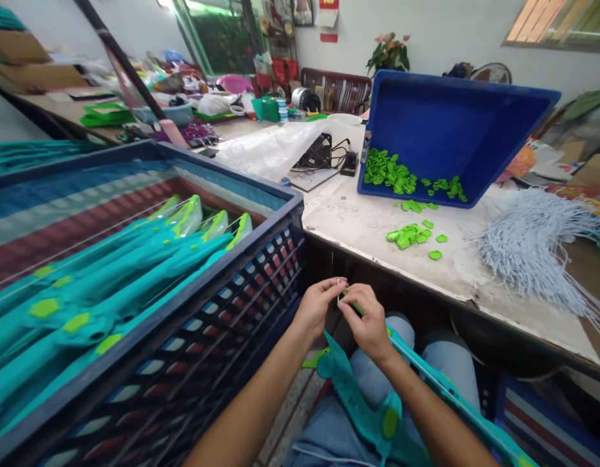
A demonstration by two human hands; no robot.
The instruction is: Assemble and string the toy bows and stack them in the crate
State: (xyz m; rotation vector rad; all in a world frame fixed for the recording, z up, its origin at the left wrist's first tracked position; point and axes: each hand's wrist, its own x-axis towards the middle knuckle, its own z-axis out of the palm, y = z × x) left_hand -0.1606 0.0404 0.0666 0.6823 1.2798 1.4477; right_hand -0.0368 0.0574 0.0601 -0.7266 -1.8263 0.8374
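Observation:
Both hands meet above my lap, just in front of the table edge. My left hand is closed, its fingertips pinching a thin white cord. Beside it, my right hand is closed round a small green end of a teal piece. A teal plastic part with green patches lies across my lap, and a long teal strip runs under my right forearm. How these join at the fingers is hidden.
On the left, a dark blue crate holds several teal parts. The white table bears loose green pieces, a tilted blue bin with more green pieces, a bundle of pale cords and a black fan.

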